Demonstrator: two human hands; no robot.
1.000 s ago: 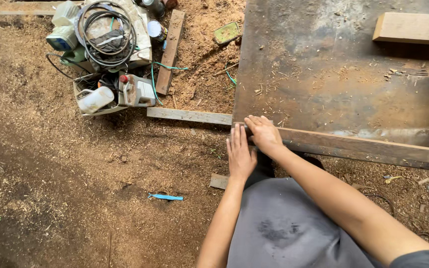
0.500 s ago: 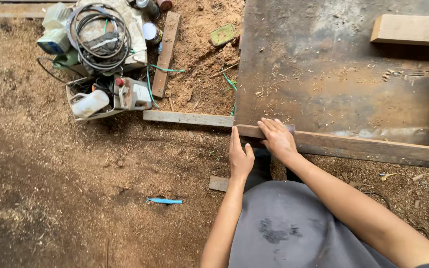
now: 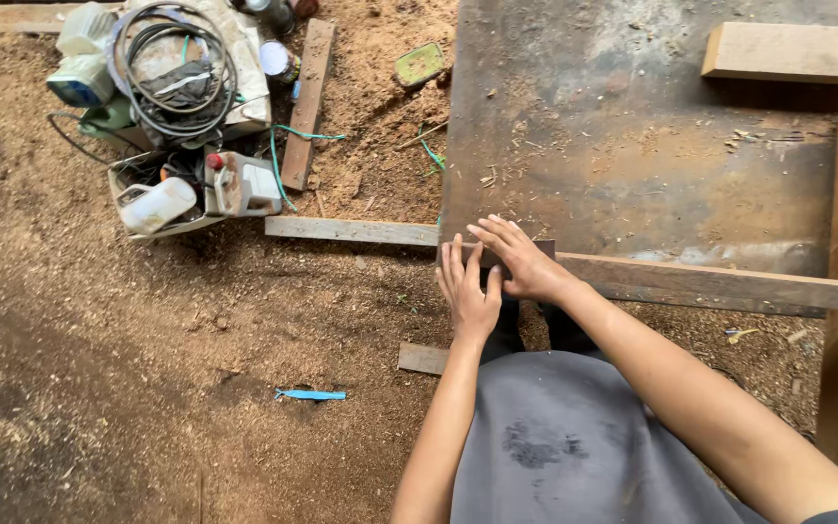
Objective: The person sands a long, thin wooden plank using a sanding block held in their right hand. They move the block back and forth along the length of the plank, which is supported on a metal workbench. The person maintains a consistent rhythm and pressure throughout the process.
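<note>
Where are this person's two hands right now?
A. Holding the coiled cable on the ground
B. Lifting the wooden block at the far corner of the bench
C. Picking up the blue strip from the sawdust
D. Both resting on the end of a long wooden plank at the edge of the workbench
D: the left hand and right hand lie side by side on the near end of the long plank at the workbench edge.

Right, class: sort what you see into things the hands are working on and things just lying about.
In hand:
left hand
right hand
long plank
metal table

Lying about:
coiled cable
white jug
blue strip
wood block
</note>
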